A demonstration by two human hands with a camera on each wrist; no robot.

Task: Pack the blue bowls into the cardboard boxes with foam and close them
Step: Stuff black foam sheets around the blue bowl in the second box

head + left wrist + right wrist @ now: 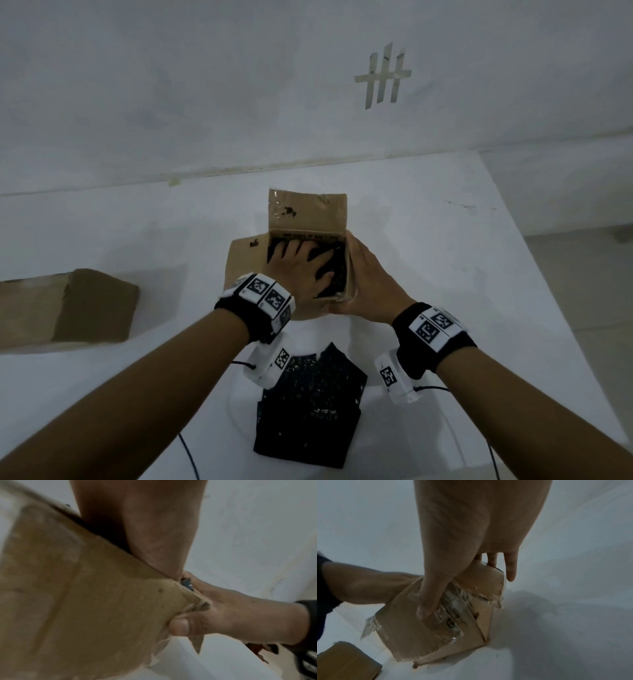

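An open cardboard box (306, 212) stands mid-table with its far flap up and its left flap spread flat. Black foam (337, 274) lines its inside. My left hand (301, 260) lies in the box with fingers spread, pressing flat on that foam. My right hand (366, 284) grips the box's near right corner. In the right wrist view its thumb (424, 609) presses the taped side of the box (436, 635) while its fingers run down the adjoining side. No blue bowl shows in any view. The left wrist view shows the box wall (85, 595) and the right thumb (180, 627).
A loose piece of black foam (308, 407) lies on the white table (445, 257) close to my body, between my wrists. A second cardboard box (68, 308) sits closed at the left edge. A white wall rises right behind the table.
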